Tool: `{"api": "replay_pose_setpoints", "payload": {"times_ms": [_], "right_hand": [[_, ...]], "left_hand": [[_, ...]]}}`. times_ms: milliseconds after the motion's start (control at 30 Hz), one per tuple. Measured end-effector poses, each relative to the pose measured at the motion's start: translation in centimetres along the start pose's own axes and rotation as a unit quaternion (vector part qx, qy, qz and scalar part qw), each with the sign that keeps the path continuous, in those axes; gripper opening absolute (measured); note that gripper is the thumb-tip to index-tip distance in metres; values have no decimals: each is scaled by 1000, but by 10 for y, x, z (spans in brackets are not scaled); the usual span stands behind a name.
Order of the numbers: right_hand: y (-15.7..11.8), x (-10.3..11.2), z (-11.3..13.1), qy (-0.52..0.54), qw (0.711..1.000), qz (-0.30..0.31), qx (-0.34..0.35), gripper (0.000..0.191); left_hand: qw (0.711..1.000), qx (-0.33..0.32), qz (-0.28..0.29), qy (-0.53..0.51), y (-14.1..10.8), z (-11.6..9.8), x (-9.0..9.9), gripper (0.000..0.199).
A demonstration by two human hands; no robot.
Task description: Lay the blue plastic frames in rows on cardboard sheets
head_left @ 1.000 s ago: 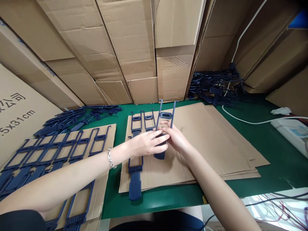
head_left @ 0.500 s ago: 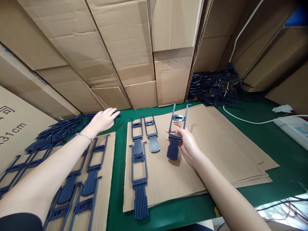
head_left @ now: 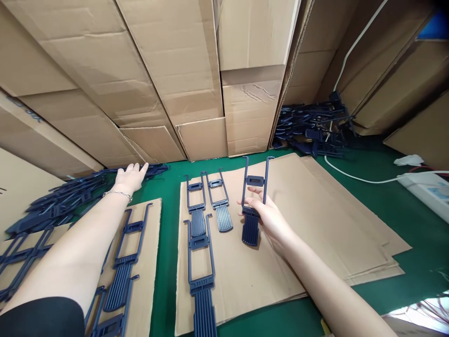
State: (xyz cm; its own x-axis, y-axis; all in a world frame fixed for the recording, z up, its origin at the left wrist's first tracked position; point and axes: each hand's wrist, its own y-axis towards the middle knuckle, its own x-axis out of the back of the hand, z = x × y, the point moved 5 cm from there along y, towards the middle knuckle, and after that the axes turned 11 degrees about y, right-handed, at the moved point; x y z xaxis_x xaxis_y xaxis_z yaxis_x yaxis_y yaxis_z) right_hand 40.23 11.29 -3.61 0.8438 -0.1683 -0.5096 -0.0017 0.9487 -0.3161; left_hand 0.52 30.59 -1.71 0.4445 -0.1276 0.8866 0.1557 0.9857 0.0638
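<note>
One frame (head_left: pixel 250 226) held in right hand (head_left: pixel 267 214) over cardboard sheet (head_left: pixel 315 224); left hand (head_left: pixel 129 180), grip unclear, at pile (head_left: pixel 66 200) left of sheet, where tangling could cause snags.

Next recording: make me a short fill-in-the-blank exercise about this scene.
The ____ hand holds a dark-blue plastic bracket above the flat brown cardboard sheet.
On that sheet lie ____ more such brackets.
A silver chain bracelet circles the wrist of the ____ hand.
The tabletop is coloured ____.

Missing words: right; three; left; green.
</note>
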Motion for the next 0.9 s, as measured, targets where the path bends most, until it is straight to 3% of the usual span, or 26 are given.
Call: {"api": "replay_pose_setpoints", "payload": {"times_ms": [233,367,633,900], "right_hand": [[-1,-1,0,6,1000,-3,-4,43],[-1,-1,0,2,1000,-15,-4,42],[2,2,-1,5,1000,-20,0,43],[-2,-3,1,3,1000,-10,16,44]], "left_hand": [[1000,26,11,-9,2,1,7,64],[997,63,-4,-38,5,4,5,52],[980,131,-91,-118,12,19,0,20],[977,76,-131,-152,7,27,18,16]]}}
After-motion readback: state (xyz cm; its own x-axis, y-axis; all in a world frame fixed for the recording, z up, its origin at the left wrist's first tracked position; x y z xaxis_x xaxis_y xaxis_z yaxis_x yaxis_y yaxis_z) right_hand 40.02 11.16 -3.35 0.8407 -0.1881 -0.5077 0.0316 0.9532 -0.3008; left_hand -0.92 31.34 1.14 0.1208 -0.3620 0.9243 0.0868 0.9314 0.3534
